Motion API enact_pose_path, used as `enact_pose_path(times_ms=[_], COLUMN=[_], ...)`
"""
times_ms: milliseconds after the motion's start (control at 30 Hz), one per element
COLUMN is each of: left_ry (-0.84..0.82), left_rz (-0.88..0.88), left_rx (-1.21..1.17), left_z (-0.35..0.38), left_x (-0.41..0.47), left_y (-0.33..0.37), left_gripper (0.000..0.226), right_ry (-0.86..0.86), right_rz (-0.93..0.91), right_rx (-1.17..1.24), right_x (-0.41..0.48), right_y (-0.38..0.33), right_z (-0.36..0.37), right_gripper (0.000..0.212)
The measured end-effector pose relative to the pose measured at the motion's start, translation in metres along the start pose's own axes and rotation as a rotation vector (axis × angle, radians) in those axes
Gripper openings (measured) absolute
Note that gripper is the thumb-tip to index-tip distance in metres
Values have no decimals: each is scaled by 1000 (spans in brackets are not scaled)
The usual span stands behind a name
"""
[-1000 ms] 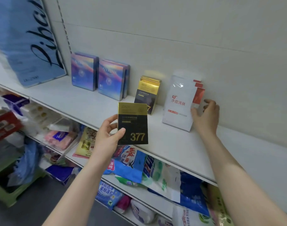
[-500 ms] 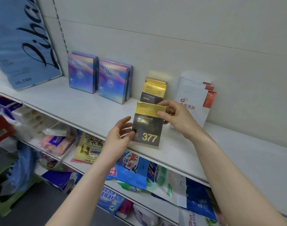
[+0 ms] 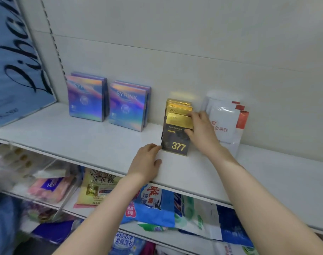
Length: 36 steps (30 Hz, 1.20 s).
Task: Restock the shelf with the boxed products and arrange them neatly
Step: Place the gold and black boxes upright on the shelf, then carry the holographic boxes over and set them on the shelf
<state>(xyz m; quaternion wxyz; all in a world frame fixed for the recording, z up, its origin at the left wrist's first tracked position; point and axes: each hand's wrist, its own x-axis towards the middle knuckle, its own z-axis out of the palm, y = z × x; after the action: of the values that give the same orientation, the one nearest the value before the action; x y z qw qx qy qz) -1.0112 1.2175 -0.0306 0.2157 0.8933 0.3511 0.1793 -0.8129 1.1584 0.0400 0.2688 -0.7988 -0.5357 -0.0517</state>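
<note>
A black and gold box marked 377 (image 3: 176, 142) stands upright on the white shelf (image 3: 83, 140), at the front of a row of matching gold-topped boxes (image 3: 178, 107). My right hand (image 3: 203, 131) grips its right edge, thumb on the front face. My left hand (image 3: 147, 161) rests on the shelf with its fingertips against the box's lower left corner. Two pairs of iridescent blue boxes (image 3: 86, 100) (image 3: 128, 107) stand to the left. White and red pouches (image 3: 225, 120) stand just right of my right hand.
A large blue printed pack (image 3: 15, 70) leans at the shelf's far left. The grey back wall (image 3: 193, 43) runs right behind the products. The lower shelf holds several bagged goods, among them a yellow pouch (image 3: 98, 186) and blue-white bags (image 3: 157, 205).
The 377 box went from my left hand in the air to the shelf, in front of the gold row. My right hand left the white pouches and took its right edge.
</note>
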Motion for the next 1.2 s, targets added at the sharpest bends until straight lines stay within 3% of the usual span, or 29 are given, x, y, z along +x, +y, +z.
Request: enact_pose_path(times_ms=[267,533,667,933,1200], left_ry=[-19,25,34,5,-147], left_rz=[106,207,343,538,679], left_rx=[46,-19,-45,-134,-249], left_z=[1,-14,-11,41,138], left_x=[2,2,-10,-51,-104], left_y=[-10,6,32,117,250], left_gripper=[48,39,33,30,30], right_ry=[0,86,206,307,362], right_rz=[-18,12,38,304,625], right_rx=[-151,-274,-315,-298,-297], right_x=[-14,-75,-130,-266,-425], right_y=[-4,6,22,78,168], right_z=[4,-30,-42,-69,-136], right_gripper=[68,45,40,34,33])
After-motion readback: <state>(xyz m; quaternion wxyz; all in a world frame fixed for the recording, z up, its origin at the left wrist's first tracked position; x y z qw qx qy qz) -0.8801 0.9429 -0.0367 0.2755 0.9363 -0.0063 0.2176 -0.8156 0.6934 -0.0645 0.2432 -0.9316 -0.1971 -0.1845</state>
